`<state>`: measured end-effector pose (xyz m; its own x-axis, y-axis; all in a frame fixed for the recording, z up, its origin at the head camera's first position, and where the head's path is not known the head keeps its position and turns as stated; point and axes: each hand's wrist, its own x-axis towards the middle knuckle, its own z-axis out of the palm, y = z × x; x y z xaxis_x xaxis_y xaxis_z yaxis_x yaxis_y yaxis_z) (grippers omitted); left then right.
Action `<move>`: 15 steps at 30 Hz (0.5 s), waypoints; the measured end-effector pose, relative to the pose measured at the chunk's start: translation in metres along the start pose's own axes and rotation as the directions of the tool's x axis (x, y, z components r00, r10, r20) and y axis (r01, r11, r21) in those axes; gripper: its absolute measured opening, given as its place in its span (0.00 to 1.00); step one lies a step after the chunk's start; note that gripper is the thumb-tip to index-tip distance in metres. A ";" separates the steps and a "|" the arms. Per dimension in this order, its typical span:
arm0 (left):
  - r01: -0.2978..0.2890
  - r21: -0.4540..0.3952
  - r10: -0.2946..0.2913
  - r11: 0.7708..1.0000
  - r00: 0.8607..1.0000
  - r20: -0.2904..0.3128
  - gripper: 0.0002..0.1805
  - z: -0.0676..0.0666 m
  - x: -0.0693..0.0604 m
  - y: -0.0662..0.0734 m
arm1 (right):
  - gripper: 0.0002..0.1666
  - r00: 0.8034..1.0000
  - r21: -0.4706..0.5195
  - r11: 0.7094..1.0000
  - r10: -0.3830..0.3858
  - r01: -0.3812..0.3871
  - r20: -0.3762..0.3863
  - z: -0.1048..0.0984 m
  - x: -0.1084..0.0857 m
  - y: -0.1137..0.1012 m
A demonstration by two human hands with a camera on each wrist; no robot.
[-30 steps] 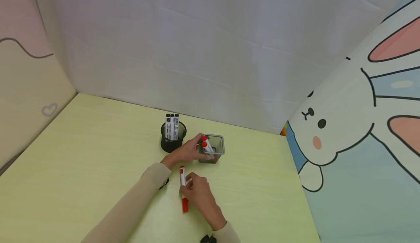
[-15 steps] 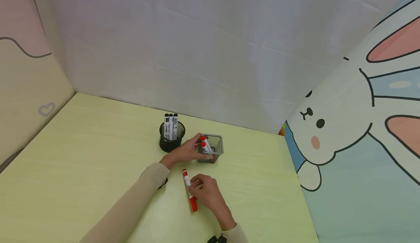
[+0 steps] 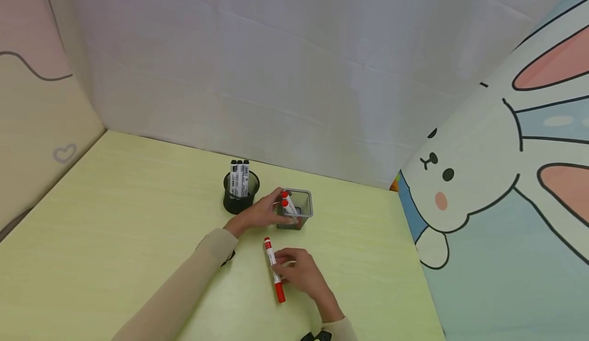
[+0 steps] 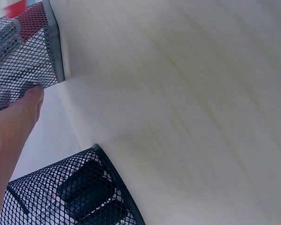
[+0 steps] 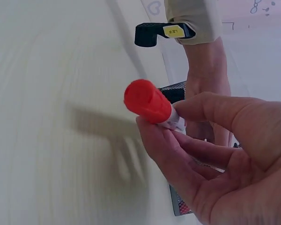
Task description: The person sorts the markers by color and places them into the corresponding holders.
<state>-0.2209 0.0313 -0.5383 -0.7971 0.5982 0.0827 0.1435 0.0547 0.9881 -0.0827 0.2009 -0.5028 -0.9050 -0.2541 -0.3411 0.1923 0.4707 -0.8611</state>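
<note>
My left hand (image 3: 262, 212) holds the square grey mesh pen holder (image 3: 306, 218), thumb at the near side and fingers at the far side. Inside the holder lean two red-tipped white markers (image 3: 289, 204). My right hand (image 3: 301, 273) pinches a red-and-white marker (image 3: 270, 255) between thumb and fingers, nearer to me than the holder. In the right wrist view the marker's red cap (image 5: 147, 101) points toward the camera. The left wrist view shows the mesh wall (image 4: 54, 42) beside the hand's fingers; part of that hand is out of frame.
A round black mesh cup (image 3: 238, 205) with several black-capped white markers stands just left of the grey holder. The pale yellow table (image 3: 138, 218) meets a light wall behind and a rabbit-patterned panel (image 3: 488, 177) on the right.
My right hand has moved a short way to the right with the marker, which now slants more, its red cap end nearest me. The left hand stays on the holder.
</note>
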 end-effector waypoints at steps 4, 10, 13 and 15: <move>0.011 0.004 -0.011 1.000 1.000 -0.004 0.42 0.001 -0.001 0.002 | 0.17 1.000 0.046 0.999 -0.019 0.020 -0.016 -0.011 -0.005 0.002; 0.022 -0.003 -0.022 1.000 1.000 -0.001 0.43 0.003 -0.002 0.005 | 0.19 0.996 0.054 0.997 -0.054 0.058 -0.065 -0.028 -0.013 -0.003; 0.016 0.003 -0.016 1.000 1.000 -0.001 0.42 0.003 -0.003 0.007 | 0.19 0.992 0.046 0.995 -0.078 0.083 -0.098 -0.037 -0.017 -0.008; 0.017 0.009 -0.017 1.000 1.000 -0.003 0.42 0.003 -0.004 0.009 | 0.19 0.987 0.046 0.993 -0.101 0.107 -0.123 -0.043 -0.020 -0.013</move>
<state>-0.2148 0.0324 -0.5299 -0.8010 0.5950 0.0660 0.1353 0.0725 0.9882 -0.0836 0.2359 -0.4689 -0.9595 -0.1950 -0.2035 0.1114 0.4010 -0.9093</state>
